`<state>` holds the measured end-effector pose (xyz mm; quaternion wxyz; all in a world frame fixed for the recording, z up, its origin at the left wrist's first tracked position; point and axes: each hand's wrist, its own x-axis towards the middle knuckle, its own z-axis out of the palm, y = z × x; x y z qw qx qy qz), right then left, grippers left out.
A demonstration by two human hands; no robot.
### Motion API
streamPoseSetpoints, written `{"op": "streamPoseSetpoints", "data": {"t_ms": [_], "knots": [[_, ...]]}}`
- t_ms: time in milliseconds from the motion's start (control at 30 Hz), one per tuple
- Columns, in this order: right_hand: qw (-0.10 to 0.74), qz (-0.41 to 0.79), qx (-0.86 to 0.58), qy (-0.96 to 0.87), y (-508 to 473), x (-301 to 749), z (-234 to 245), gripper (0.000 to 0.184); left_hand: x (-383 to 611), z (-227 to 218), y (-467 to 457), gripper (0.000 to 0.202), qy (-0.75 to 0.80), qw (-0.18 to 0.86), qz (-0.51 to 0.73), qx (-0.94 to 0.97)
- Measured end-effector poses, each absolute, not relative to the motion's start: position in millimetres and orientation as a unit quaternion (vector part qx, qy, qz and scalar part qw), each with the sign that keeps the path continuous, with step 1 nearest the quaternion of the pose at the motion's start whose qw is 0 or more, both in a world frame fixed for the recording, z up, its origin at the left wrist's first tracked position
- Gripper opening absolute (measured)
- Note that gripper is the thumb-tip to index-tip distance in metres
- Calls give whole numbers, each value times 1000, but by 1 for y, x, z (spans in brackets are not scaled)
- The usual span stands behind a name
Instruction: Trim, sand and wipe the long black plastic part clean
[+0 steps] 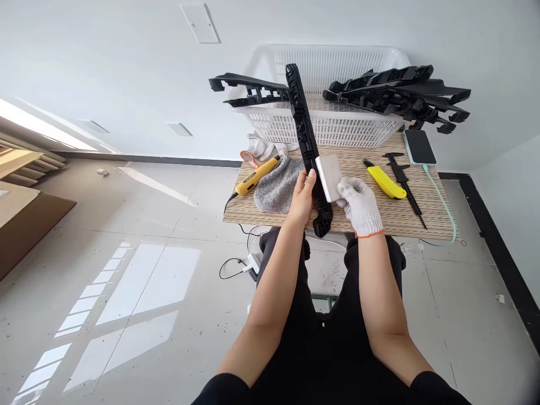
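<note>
My bare left hand (302, 196) is closed around the lower part of a long black plastic trim piece (307, 138), which stands tilted above the table's front edge. Its underside shows ribs and clips. In a white knit glove with an orange cuff, my right hand (361, 207) grips a flat, pale rectangular block (331, 173) by its right edge. The block lies against or just over the right side of the trim piece; I cannot tell whether they touch. A grey cloth (278, 188) and a yellow corded tool (256, 177) lie left of my left hand.
Behind stands a white plastic basket (337, 128) with several black trim pieces (392, 93) across its rim. A yellow utility knife (386, 179), black calipers (405, 183) and a charging phone (419, 147) lie right on the wooden table (363, 157). A white glove (262, 147) lies left.
</note>
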<state>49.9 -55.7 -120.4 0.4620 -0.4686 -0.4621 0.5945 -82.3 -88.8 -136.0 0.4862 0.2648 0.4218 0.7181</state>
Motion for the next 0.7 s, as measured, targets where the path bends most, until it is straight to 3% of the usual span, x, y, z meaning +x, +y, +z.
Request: {"op": "streamPoseSetpoints", "data": {"t_ms": [67,167,300,433,567,700], "knots": [[451,598,-461,-476,-56,49,-121,27,-83,-136,-88,22,432,484,715,261],[521,516,-499,-462,-55,48,-122,22,-83,-138,-88,21,443,484,710,256],[469,583,-461,-477,-53,49,-124,25,-84,-141,-87,22,424,479,719,272],[523,526,-495,-453,-54,50,-123,23,-84,-143,-86,24,419,481,720,273],[467,595,-464,-461,-55,48,-123,28,-83,-142,-87,25,413,477,724,278],[510,560,-482,-440,-55,47,-124,26,-83,-143,-87,28,429,470,715,289]]}}
